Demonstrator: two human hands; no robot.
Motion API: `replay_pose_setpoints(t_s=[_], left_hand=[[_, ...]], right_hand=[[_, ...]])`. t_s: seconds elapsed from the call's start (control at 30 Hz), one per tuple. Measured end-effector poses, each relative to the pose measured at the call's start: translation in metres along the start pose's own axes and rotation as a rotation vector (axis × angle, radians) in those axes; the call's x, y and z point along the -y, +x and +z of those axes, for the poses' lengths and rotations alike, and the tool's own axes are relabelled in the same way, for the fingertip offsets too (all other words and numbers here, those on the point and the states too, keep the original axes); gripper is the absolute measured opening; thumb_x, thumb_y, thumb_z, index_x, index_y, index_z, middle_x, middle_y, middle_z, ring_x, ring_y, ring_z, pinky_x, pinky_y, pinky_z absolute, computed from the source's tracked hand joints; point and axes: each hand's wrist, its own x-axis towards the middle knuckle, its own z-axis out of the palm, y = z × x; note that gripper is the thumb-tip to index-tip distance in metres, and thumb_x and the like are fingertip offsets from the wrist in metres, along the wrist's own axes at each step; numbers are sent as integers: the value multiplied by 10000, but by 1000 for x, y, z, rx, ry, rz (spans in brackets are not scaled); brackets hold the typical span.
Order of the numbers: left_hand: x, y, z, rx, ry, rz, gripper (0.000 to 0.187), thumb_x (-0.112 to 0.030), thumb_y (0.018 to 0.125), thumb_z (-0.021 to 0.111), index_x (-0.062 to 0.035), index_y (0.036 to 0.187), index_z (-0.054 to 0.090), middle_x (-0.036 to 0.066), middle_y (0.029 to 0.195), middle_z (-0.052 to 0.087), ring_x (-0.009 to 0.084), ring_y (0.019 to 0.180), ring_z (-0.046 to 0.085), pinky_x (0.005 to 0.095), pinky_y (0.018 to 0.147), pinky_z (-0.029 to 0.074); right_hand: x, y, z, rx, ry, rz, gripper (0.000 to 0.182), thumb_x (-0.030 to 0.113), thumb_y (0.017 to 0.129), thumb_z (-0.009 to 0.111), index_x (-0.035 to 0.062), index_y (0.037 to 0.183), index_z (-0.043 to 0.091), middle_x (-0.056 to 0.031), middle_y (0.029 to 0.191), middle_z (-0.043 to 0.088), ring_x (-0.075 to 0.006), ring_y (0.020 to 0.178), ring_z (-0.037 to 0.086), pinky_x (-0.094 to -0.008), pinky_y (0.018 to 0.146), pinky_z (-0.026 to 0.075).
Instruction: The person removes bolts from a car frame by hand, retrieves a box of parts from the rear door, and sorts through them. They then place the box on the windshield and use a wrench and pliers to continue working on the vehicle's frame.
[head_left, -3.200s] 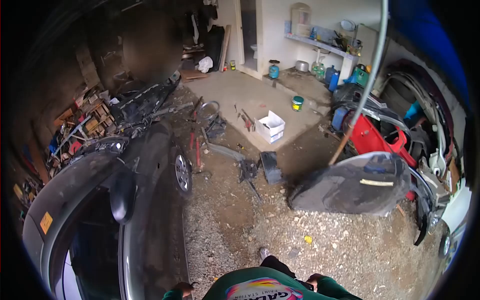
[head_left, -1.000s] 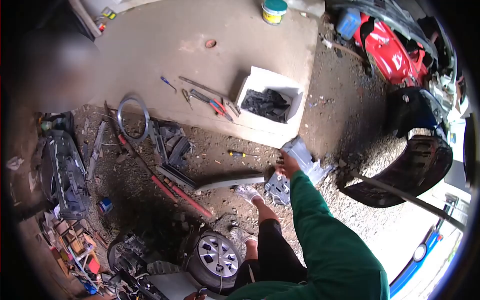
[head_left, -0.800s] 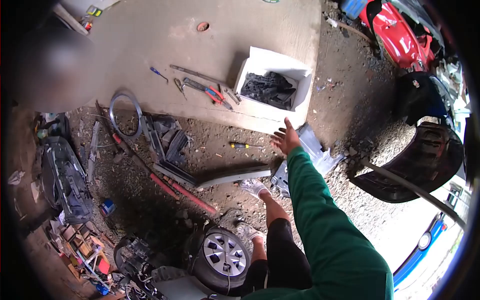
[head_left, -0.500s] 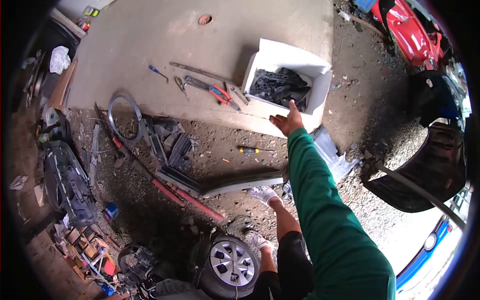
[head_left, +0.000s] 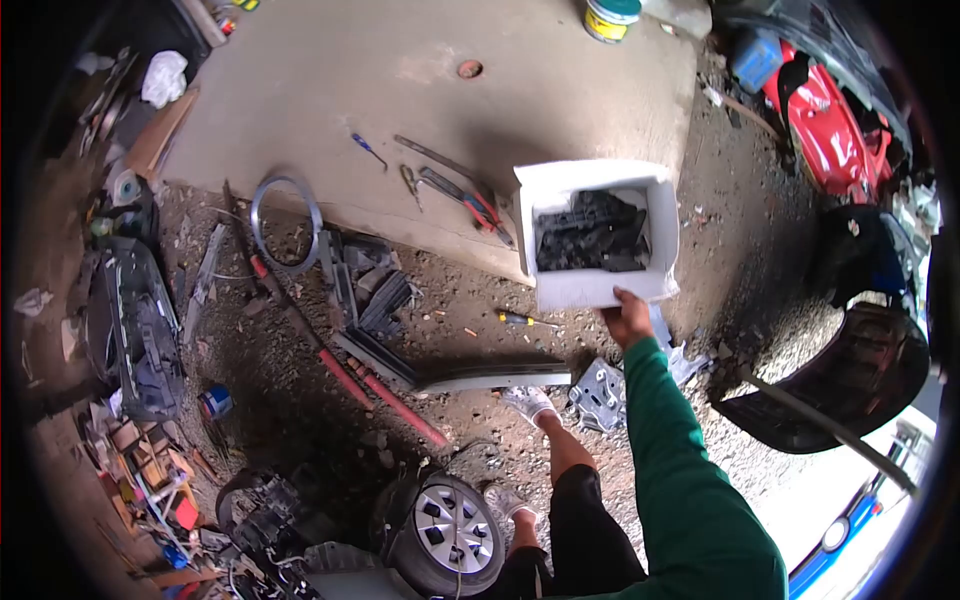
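Note:
My right hand (head_left: 628, 320), at the end of a green sleeve, grips the near edge of a white box (head_left: 590, 291). Its thumb lies over the rim, and the other fingers are mostly hidden below. The open box seems raised, over the edge of the concrete slab (head_left: 330, 90). Dark plastic parts (head_left: 592, 232) lie inside it. To its left on the slab are red-handled pliers (head_left: 484, 211), a long metal bar (head_left: 440, 158) and a blue screwdriver (head_left: 369, 150). My left hand is out of view.
A yellow-and-black screwdriver (head_left: 517, 318), a bent trim strip (head_left: 490, 382) and a metal ring (head_left: 286, 225) lie on the gravel. Near my feet are a wheel (head_left: 455, 530) and a grey bracket (head_left: 600, 395). A dark panel (head_left: 850, 380) is at right.
My right hand, open beside the box before, has taken hold of its edge. The box has shifted toward me and off its place by the tools. The view has shifted too.

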Motion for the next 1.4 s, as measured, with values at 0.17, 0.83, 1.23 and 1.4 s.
replay_pose_setpoints(t_s=[0.17,0.83,1.23,1.4], left_hand=[[-14,-33,12,-98,51,-207,317,-410,1049,706,-117,1061,825,204,961,783,413,871,760,544,798,574],[-4,-365,89,-1706,-1478,-125,1132,-495,980,861,-40,1778,200,287,1745,404,401,1632,398,466,1343,326],[12,-533,222,-2363,-2070,-493,1071,-215,968,892,-22,1764,201,249,1591,543,191,1195,657,345,955,586],[-8,-494,277,-2602,-1956,-888,914,-89,986,837,-31,1716,289,133,1372,639,188,1174,664,339,984,581]], right_hand=[[-20,-62,-94,245,-1130,-453,523,217,946,903,-28,1328,643,-197,1243,706,-324,1156,696,-476,1007,571],[-294,-835,362,1313,-1400,720,448,114,945,644,-37,1366,647,-161,1314,745,-334,1237,736,-514,1044,616],[-498,-1175,213,1726,-1700,1312,466,30,971,684,-62,1424,622,-173,1351,739,-327,1267,713,-487,1139,553],[-540,-1210,145,1745,-2003,1563,429,41,1002,684,-64,1414,631,-182,1297,768,-323,1199,757,-463,1082,600]])
